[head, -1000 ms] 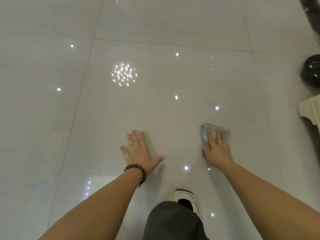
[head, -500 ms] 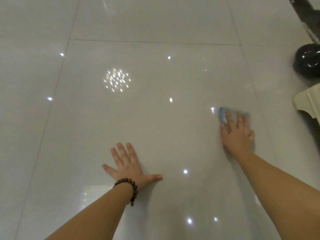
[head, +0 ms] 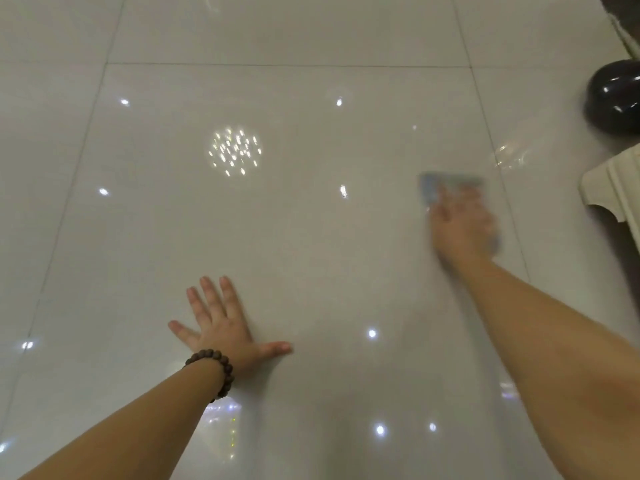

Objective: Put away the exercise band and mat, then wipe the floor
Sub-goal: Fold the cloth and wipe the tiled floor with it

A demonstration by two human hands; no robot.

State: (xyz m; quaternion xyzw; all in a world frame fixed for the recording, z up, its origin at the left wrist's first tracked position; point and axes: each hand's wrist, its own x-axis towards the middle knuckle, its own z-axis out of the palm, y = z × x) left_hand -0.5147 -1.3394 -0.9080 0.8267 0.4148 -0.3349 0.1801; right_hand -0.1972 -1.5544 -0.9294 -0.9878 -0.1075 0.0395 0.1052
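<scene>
Evidently the wiping is under way: the right hand (head: 462, 226), blurred, lies flat on a blue cloth (head: 436, 188), pressing it onto the glossy floor (head: 311, 237) rather than gripping it. Meanwhile the left hand (head: 221, 327) rests spread and empty, likely as a brace; no band or mat shows.

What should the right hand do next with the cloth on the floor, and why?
Probably sweep the blue cloth back toward the left hand. The right hand presses it flat at the right side of the tile floor, close to the cream furniture, while the wide stretch between the hands looks not yet covered.
</scene>
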